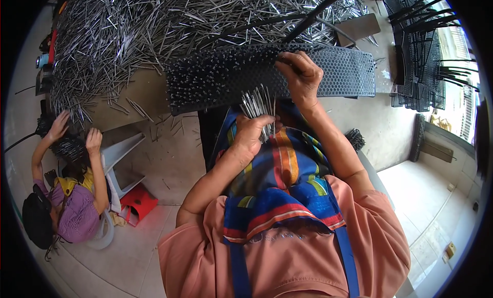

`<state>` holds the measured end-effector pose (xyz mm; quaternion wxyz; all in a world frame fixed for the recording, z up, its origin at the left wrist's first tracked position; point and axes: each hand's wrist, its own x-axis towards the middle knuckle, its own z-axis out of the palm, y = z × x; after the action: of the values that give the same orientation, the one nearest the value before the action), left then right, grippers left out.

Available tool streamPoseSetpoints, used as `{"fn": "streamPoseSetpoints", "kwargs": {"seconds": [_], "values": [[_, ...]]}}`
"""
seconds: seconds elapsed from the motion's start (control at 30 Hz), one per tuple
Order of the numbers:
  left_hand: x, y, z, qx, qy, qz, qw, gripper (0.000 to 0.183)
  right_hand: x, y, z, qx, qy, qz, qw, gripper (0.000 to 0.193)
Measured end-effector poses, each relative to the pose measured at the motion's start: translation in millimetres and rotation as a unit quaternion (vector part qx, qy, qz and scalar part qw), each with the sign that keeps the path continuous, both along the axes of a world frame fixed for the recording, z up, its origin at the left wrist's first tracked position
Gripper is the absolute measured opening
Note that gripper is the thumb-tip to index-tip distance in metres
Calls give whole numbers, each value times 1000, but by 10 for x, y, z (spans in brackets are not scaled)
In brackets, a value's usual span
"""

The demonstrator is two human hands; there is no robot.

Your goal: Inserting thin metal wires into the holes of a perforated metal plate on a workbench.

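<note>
My left hand (249,131) is closed around a bundle of thin metal rods (258,104) above my lap, their ends fanning upward. In front of me lies a long dark perforated rack (339,69) with rows of small holes. Many rods (197,74) stand in the holes of its left part, while the holes on the right show bare. Over the rack, right of its middle, is my right hand (302,74), fingers pinched together at its surface. What they hold, if anything, is hidden.
A big heap of loose metal rods (154,26) covers the table beyond the rack. A dark bar (318,15) slants above it. At left a co-worker (79,210) sits with both hands at the heap's edge. Black mesh racks (418,56) stand at right; a red bag (138,203) lies on the floor.
</note>
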<state>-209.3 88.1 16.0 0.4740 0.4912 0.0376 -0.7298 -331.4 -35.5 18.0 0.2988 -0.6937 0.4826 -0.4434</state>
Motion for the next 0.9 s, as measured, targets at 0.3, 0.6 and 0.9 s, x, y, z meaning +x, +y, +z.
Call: {"fn": "streamPoseSetpoints", "kwargs": {"seconds": [0.3,0.6,0.9], "values": [[19,6,-66,-27,29,26,999,27,-106,65,72,-26,114,-17,993,13],[-3,18,73,-68,-10,6,998,29,-241,346,265,478,-53,87,872,11],[26,124,19,-55,-40,-18,997,23,-280,-3,137,75,-206,-71,973,5]]}}
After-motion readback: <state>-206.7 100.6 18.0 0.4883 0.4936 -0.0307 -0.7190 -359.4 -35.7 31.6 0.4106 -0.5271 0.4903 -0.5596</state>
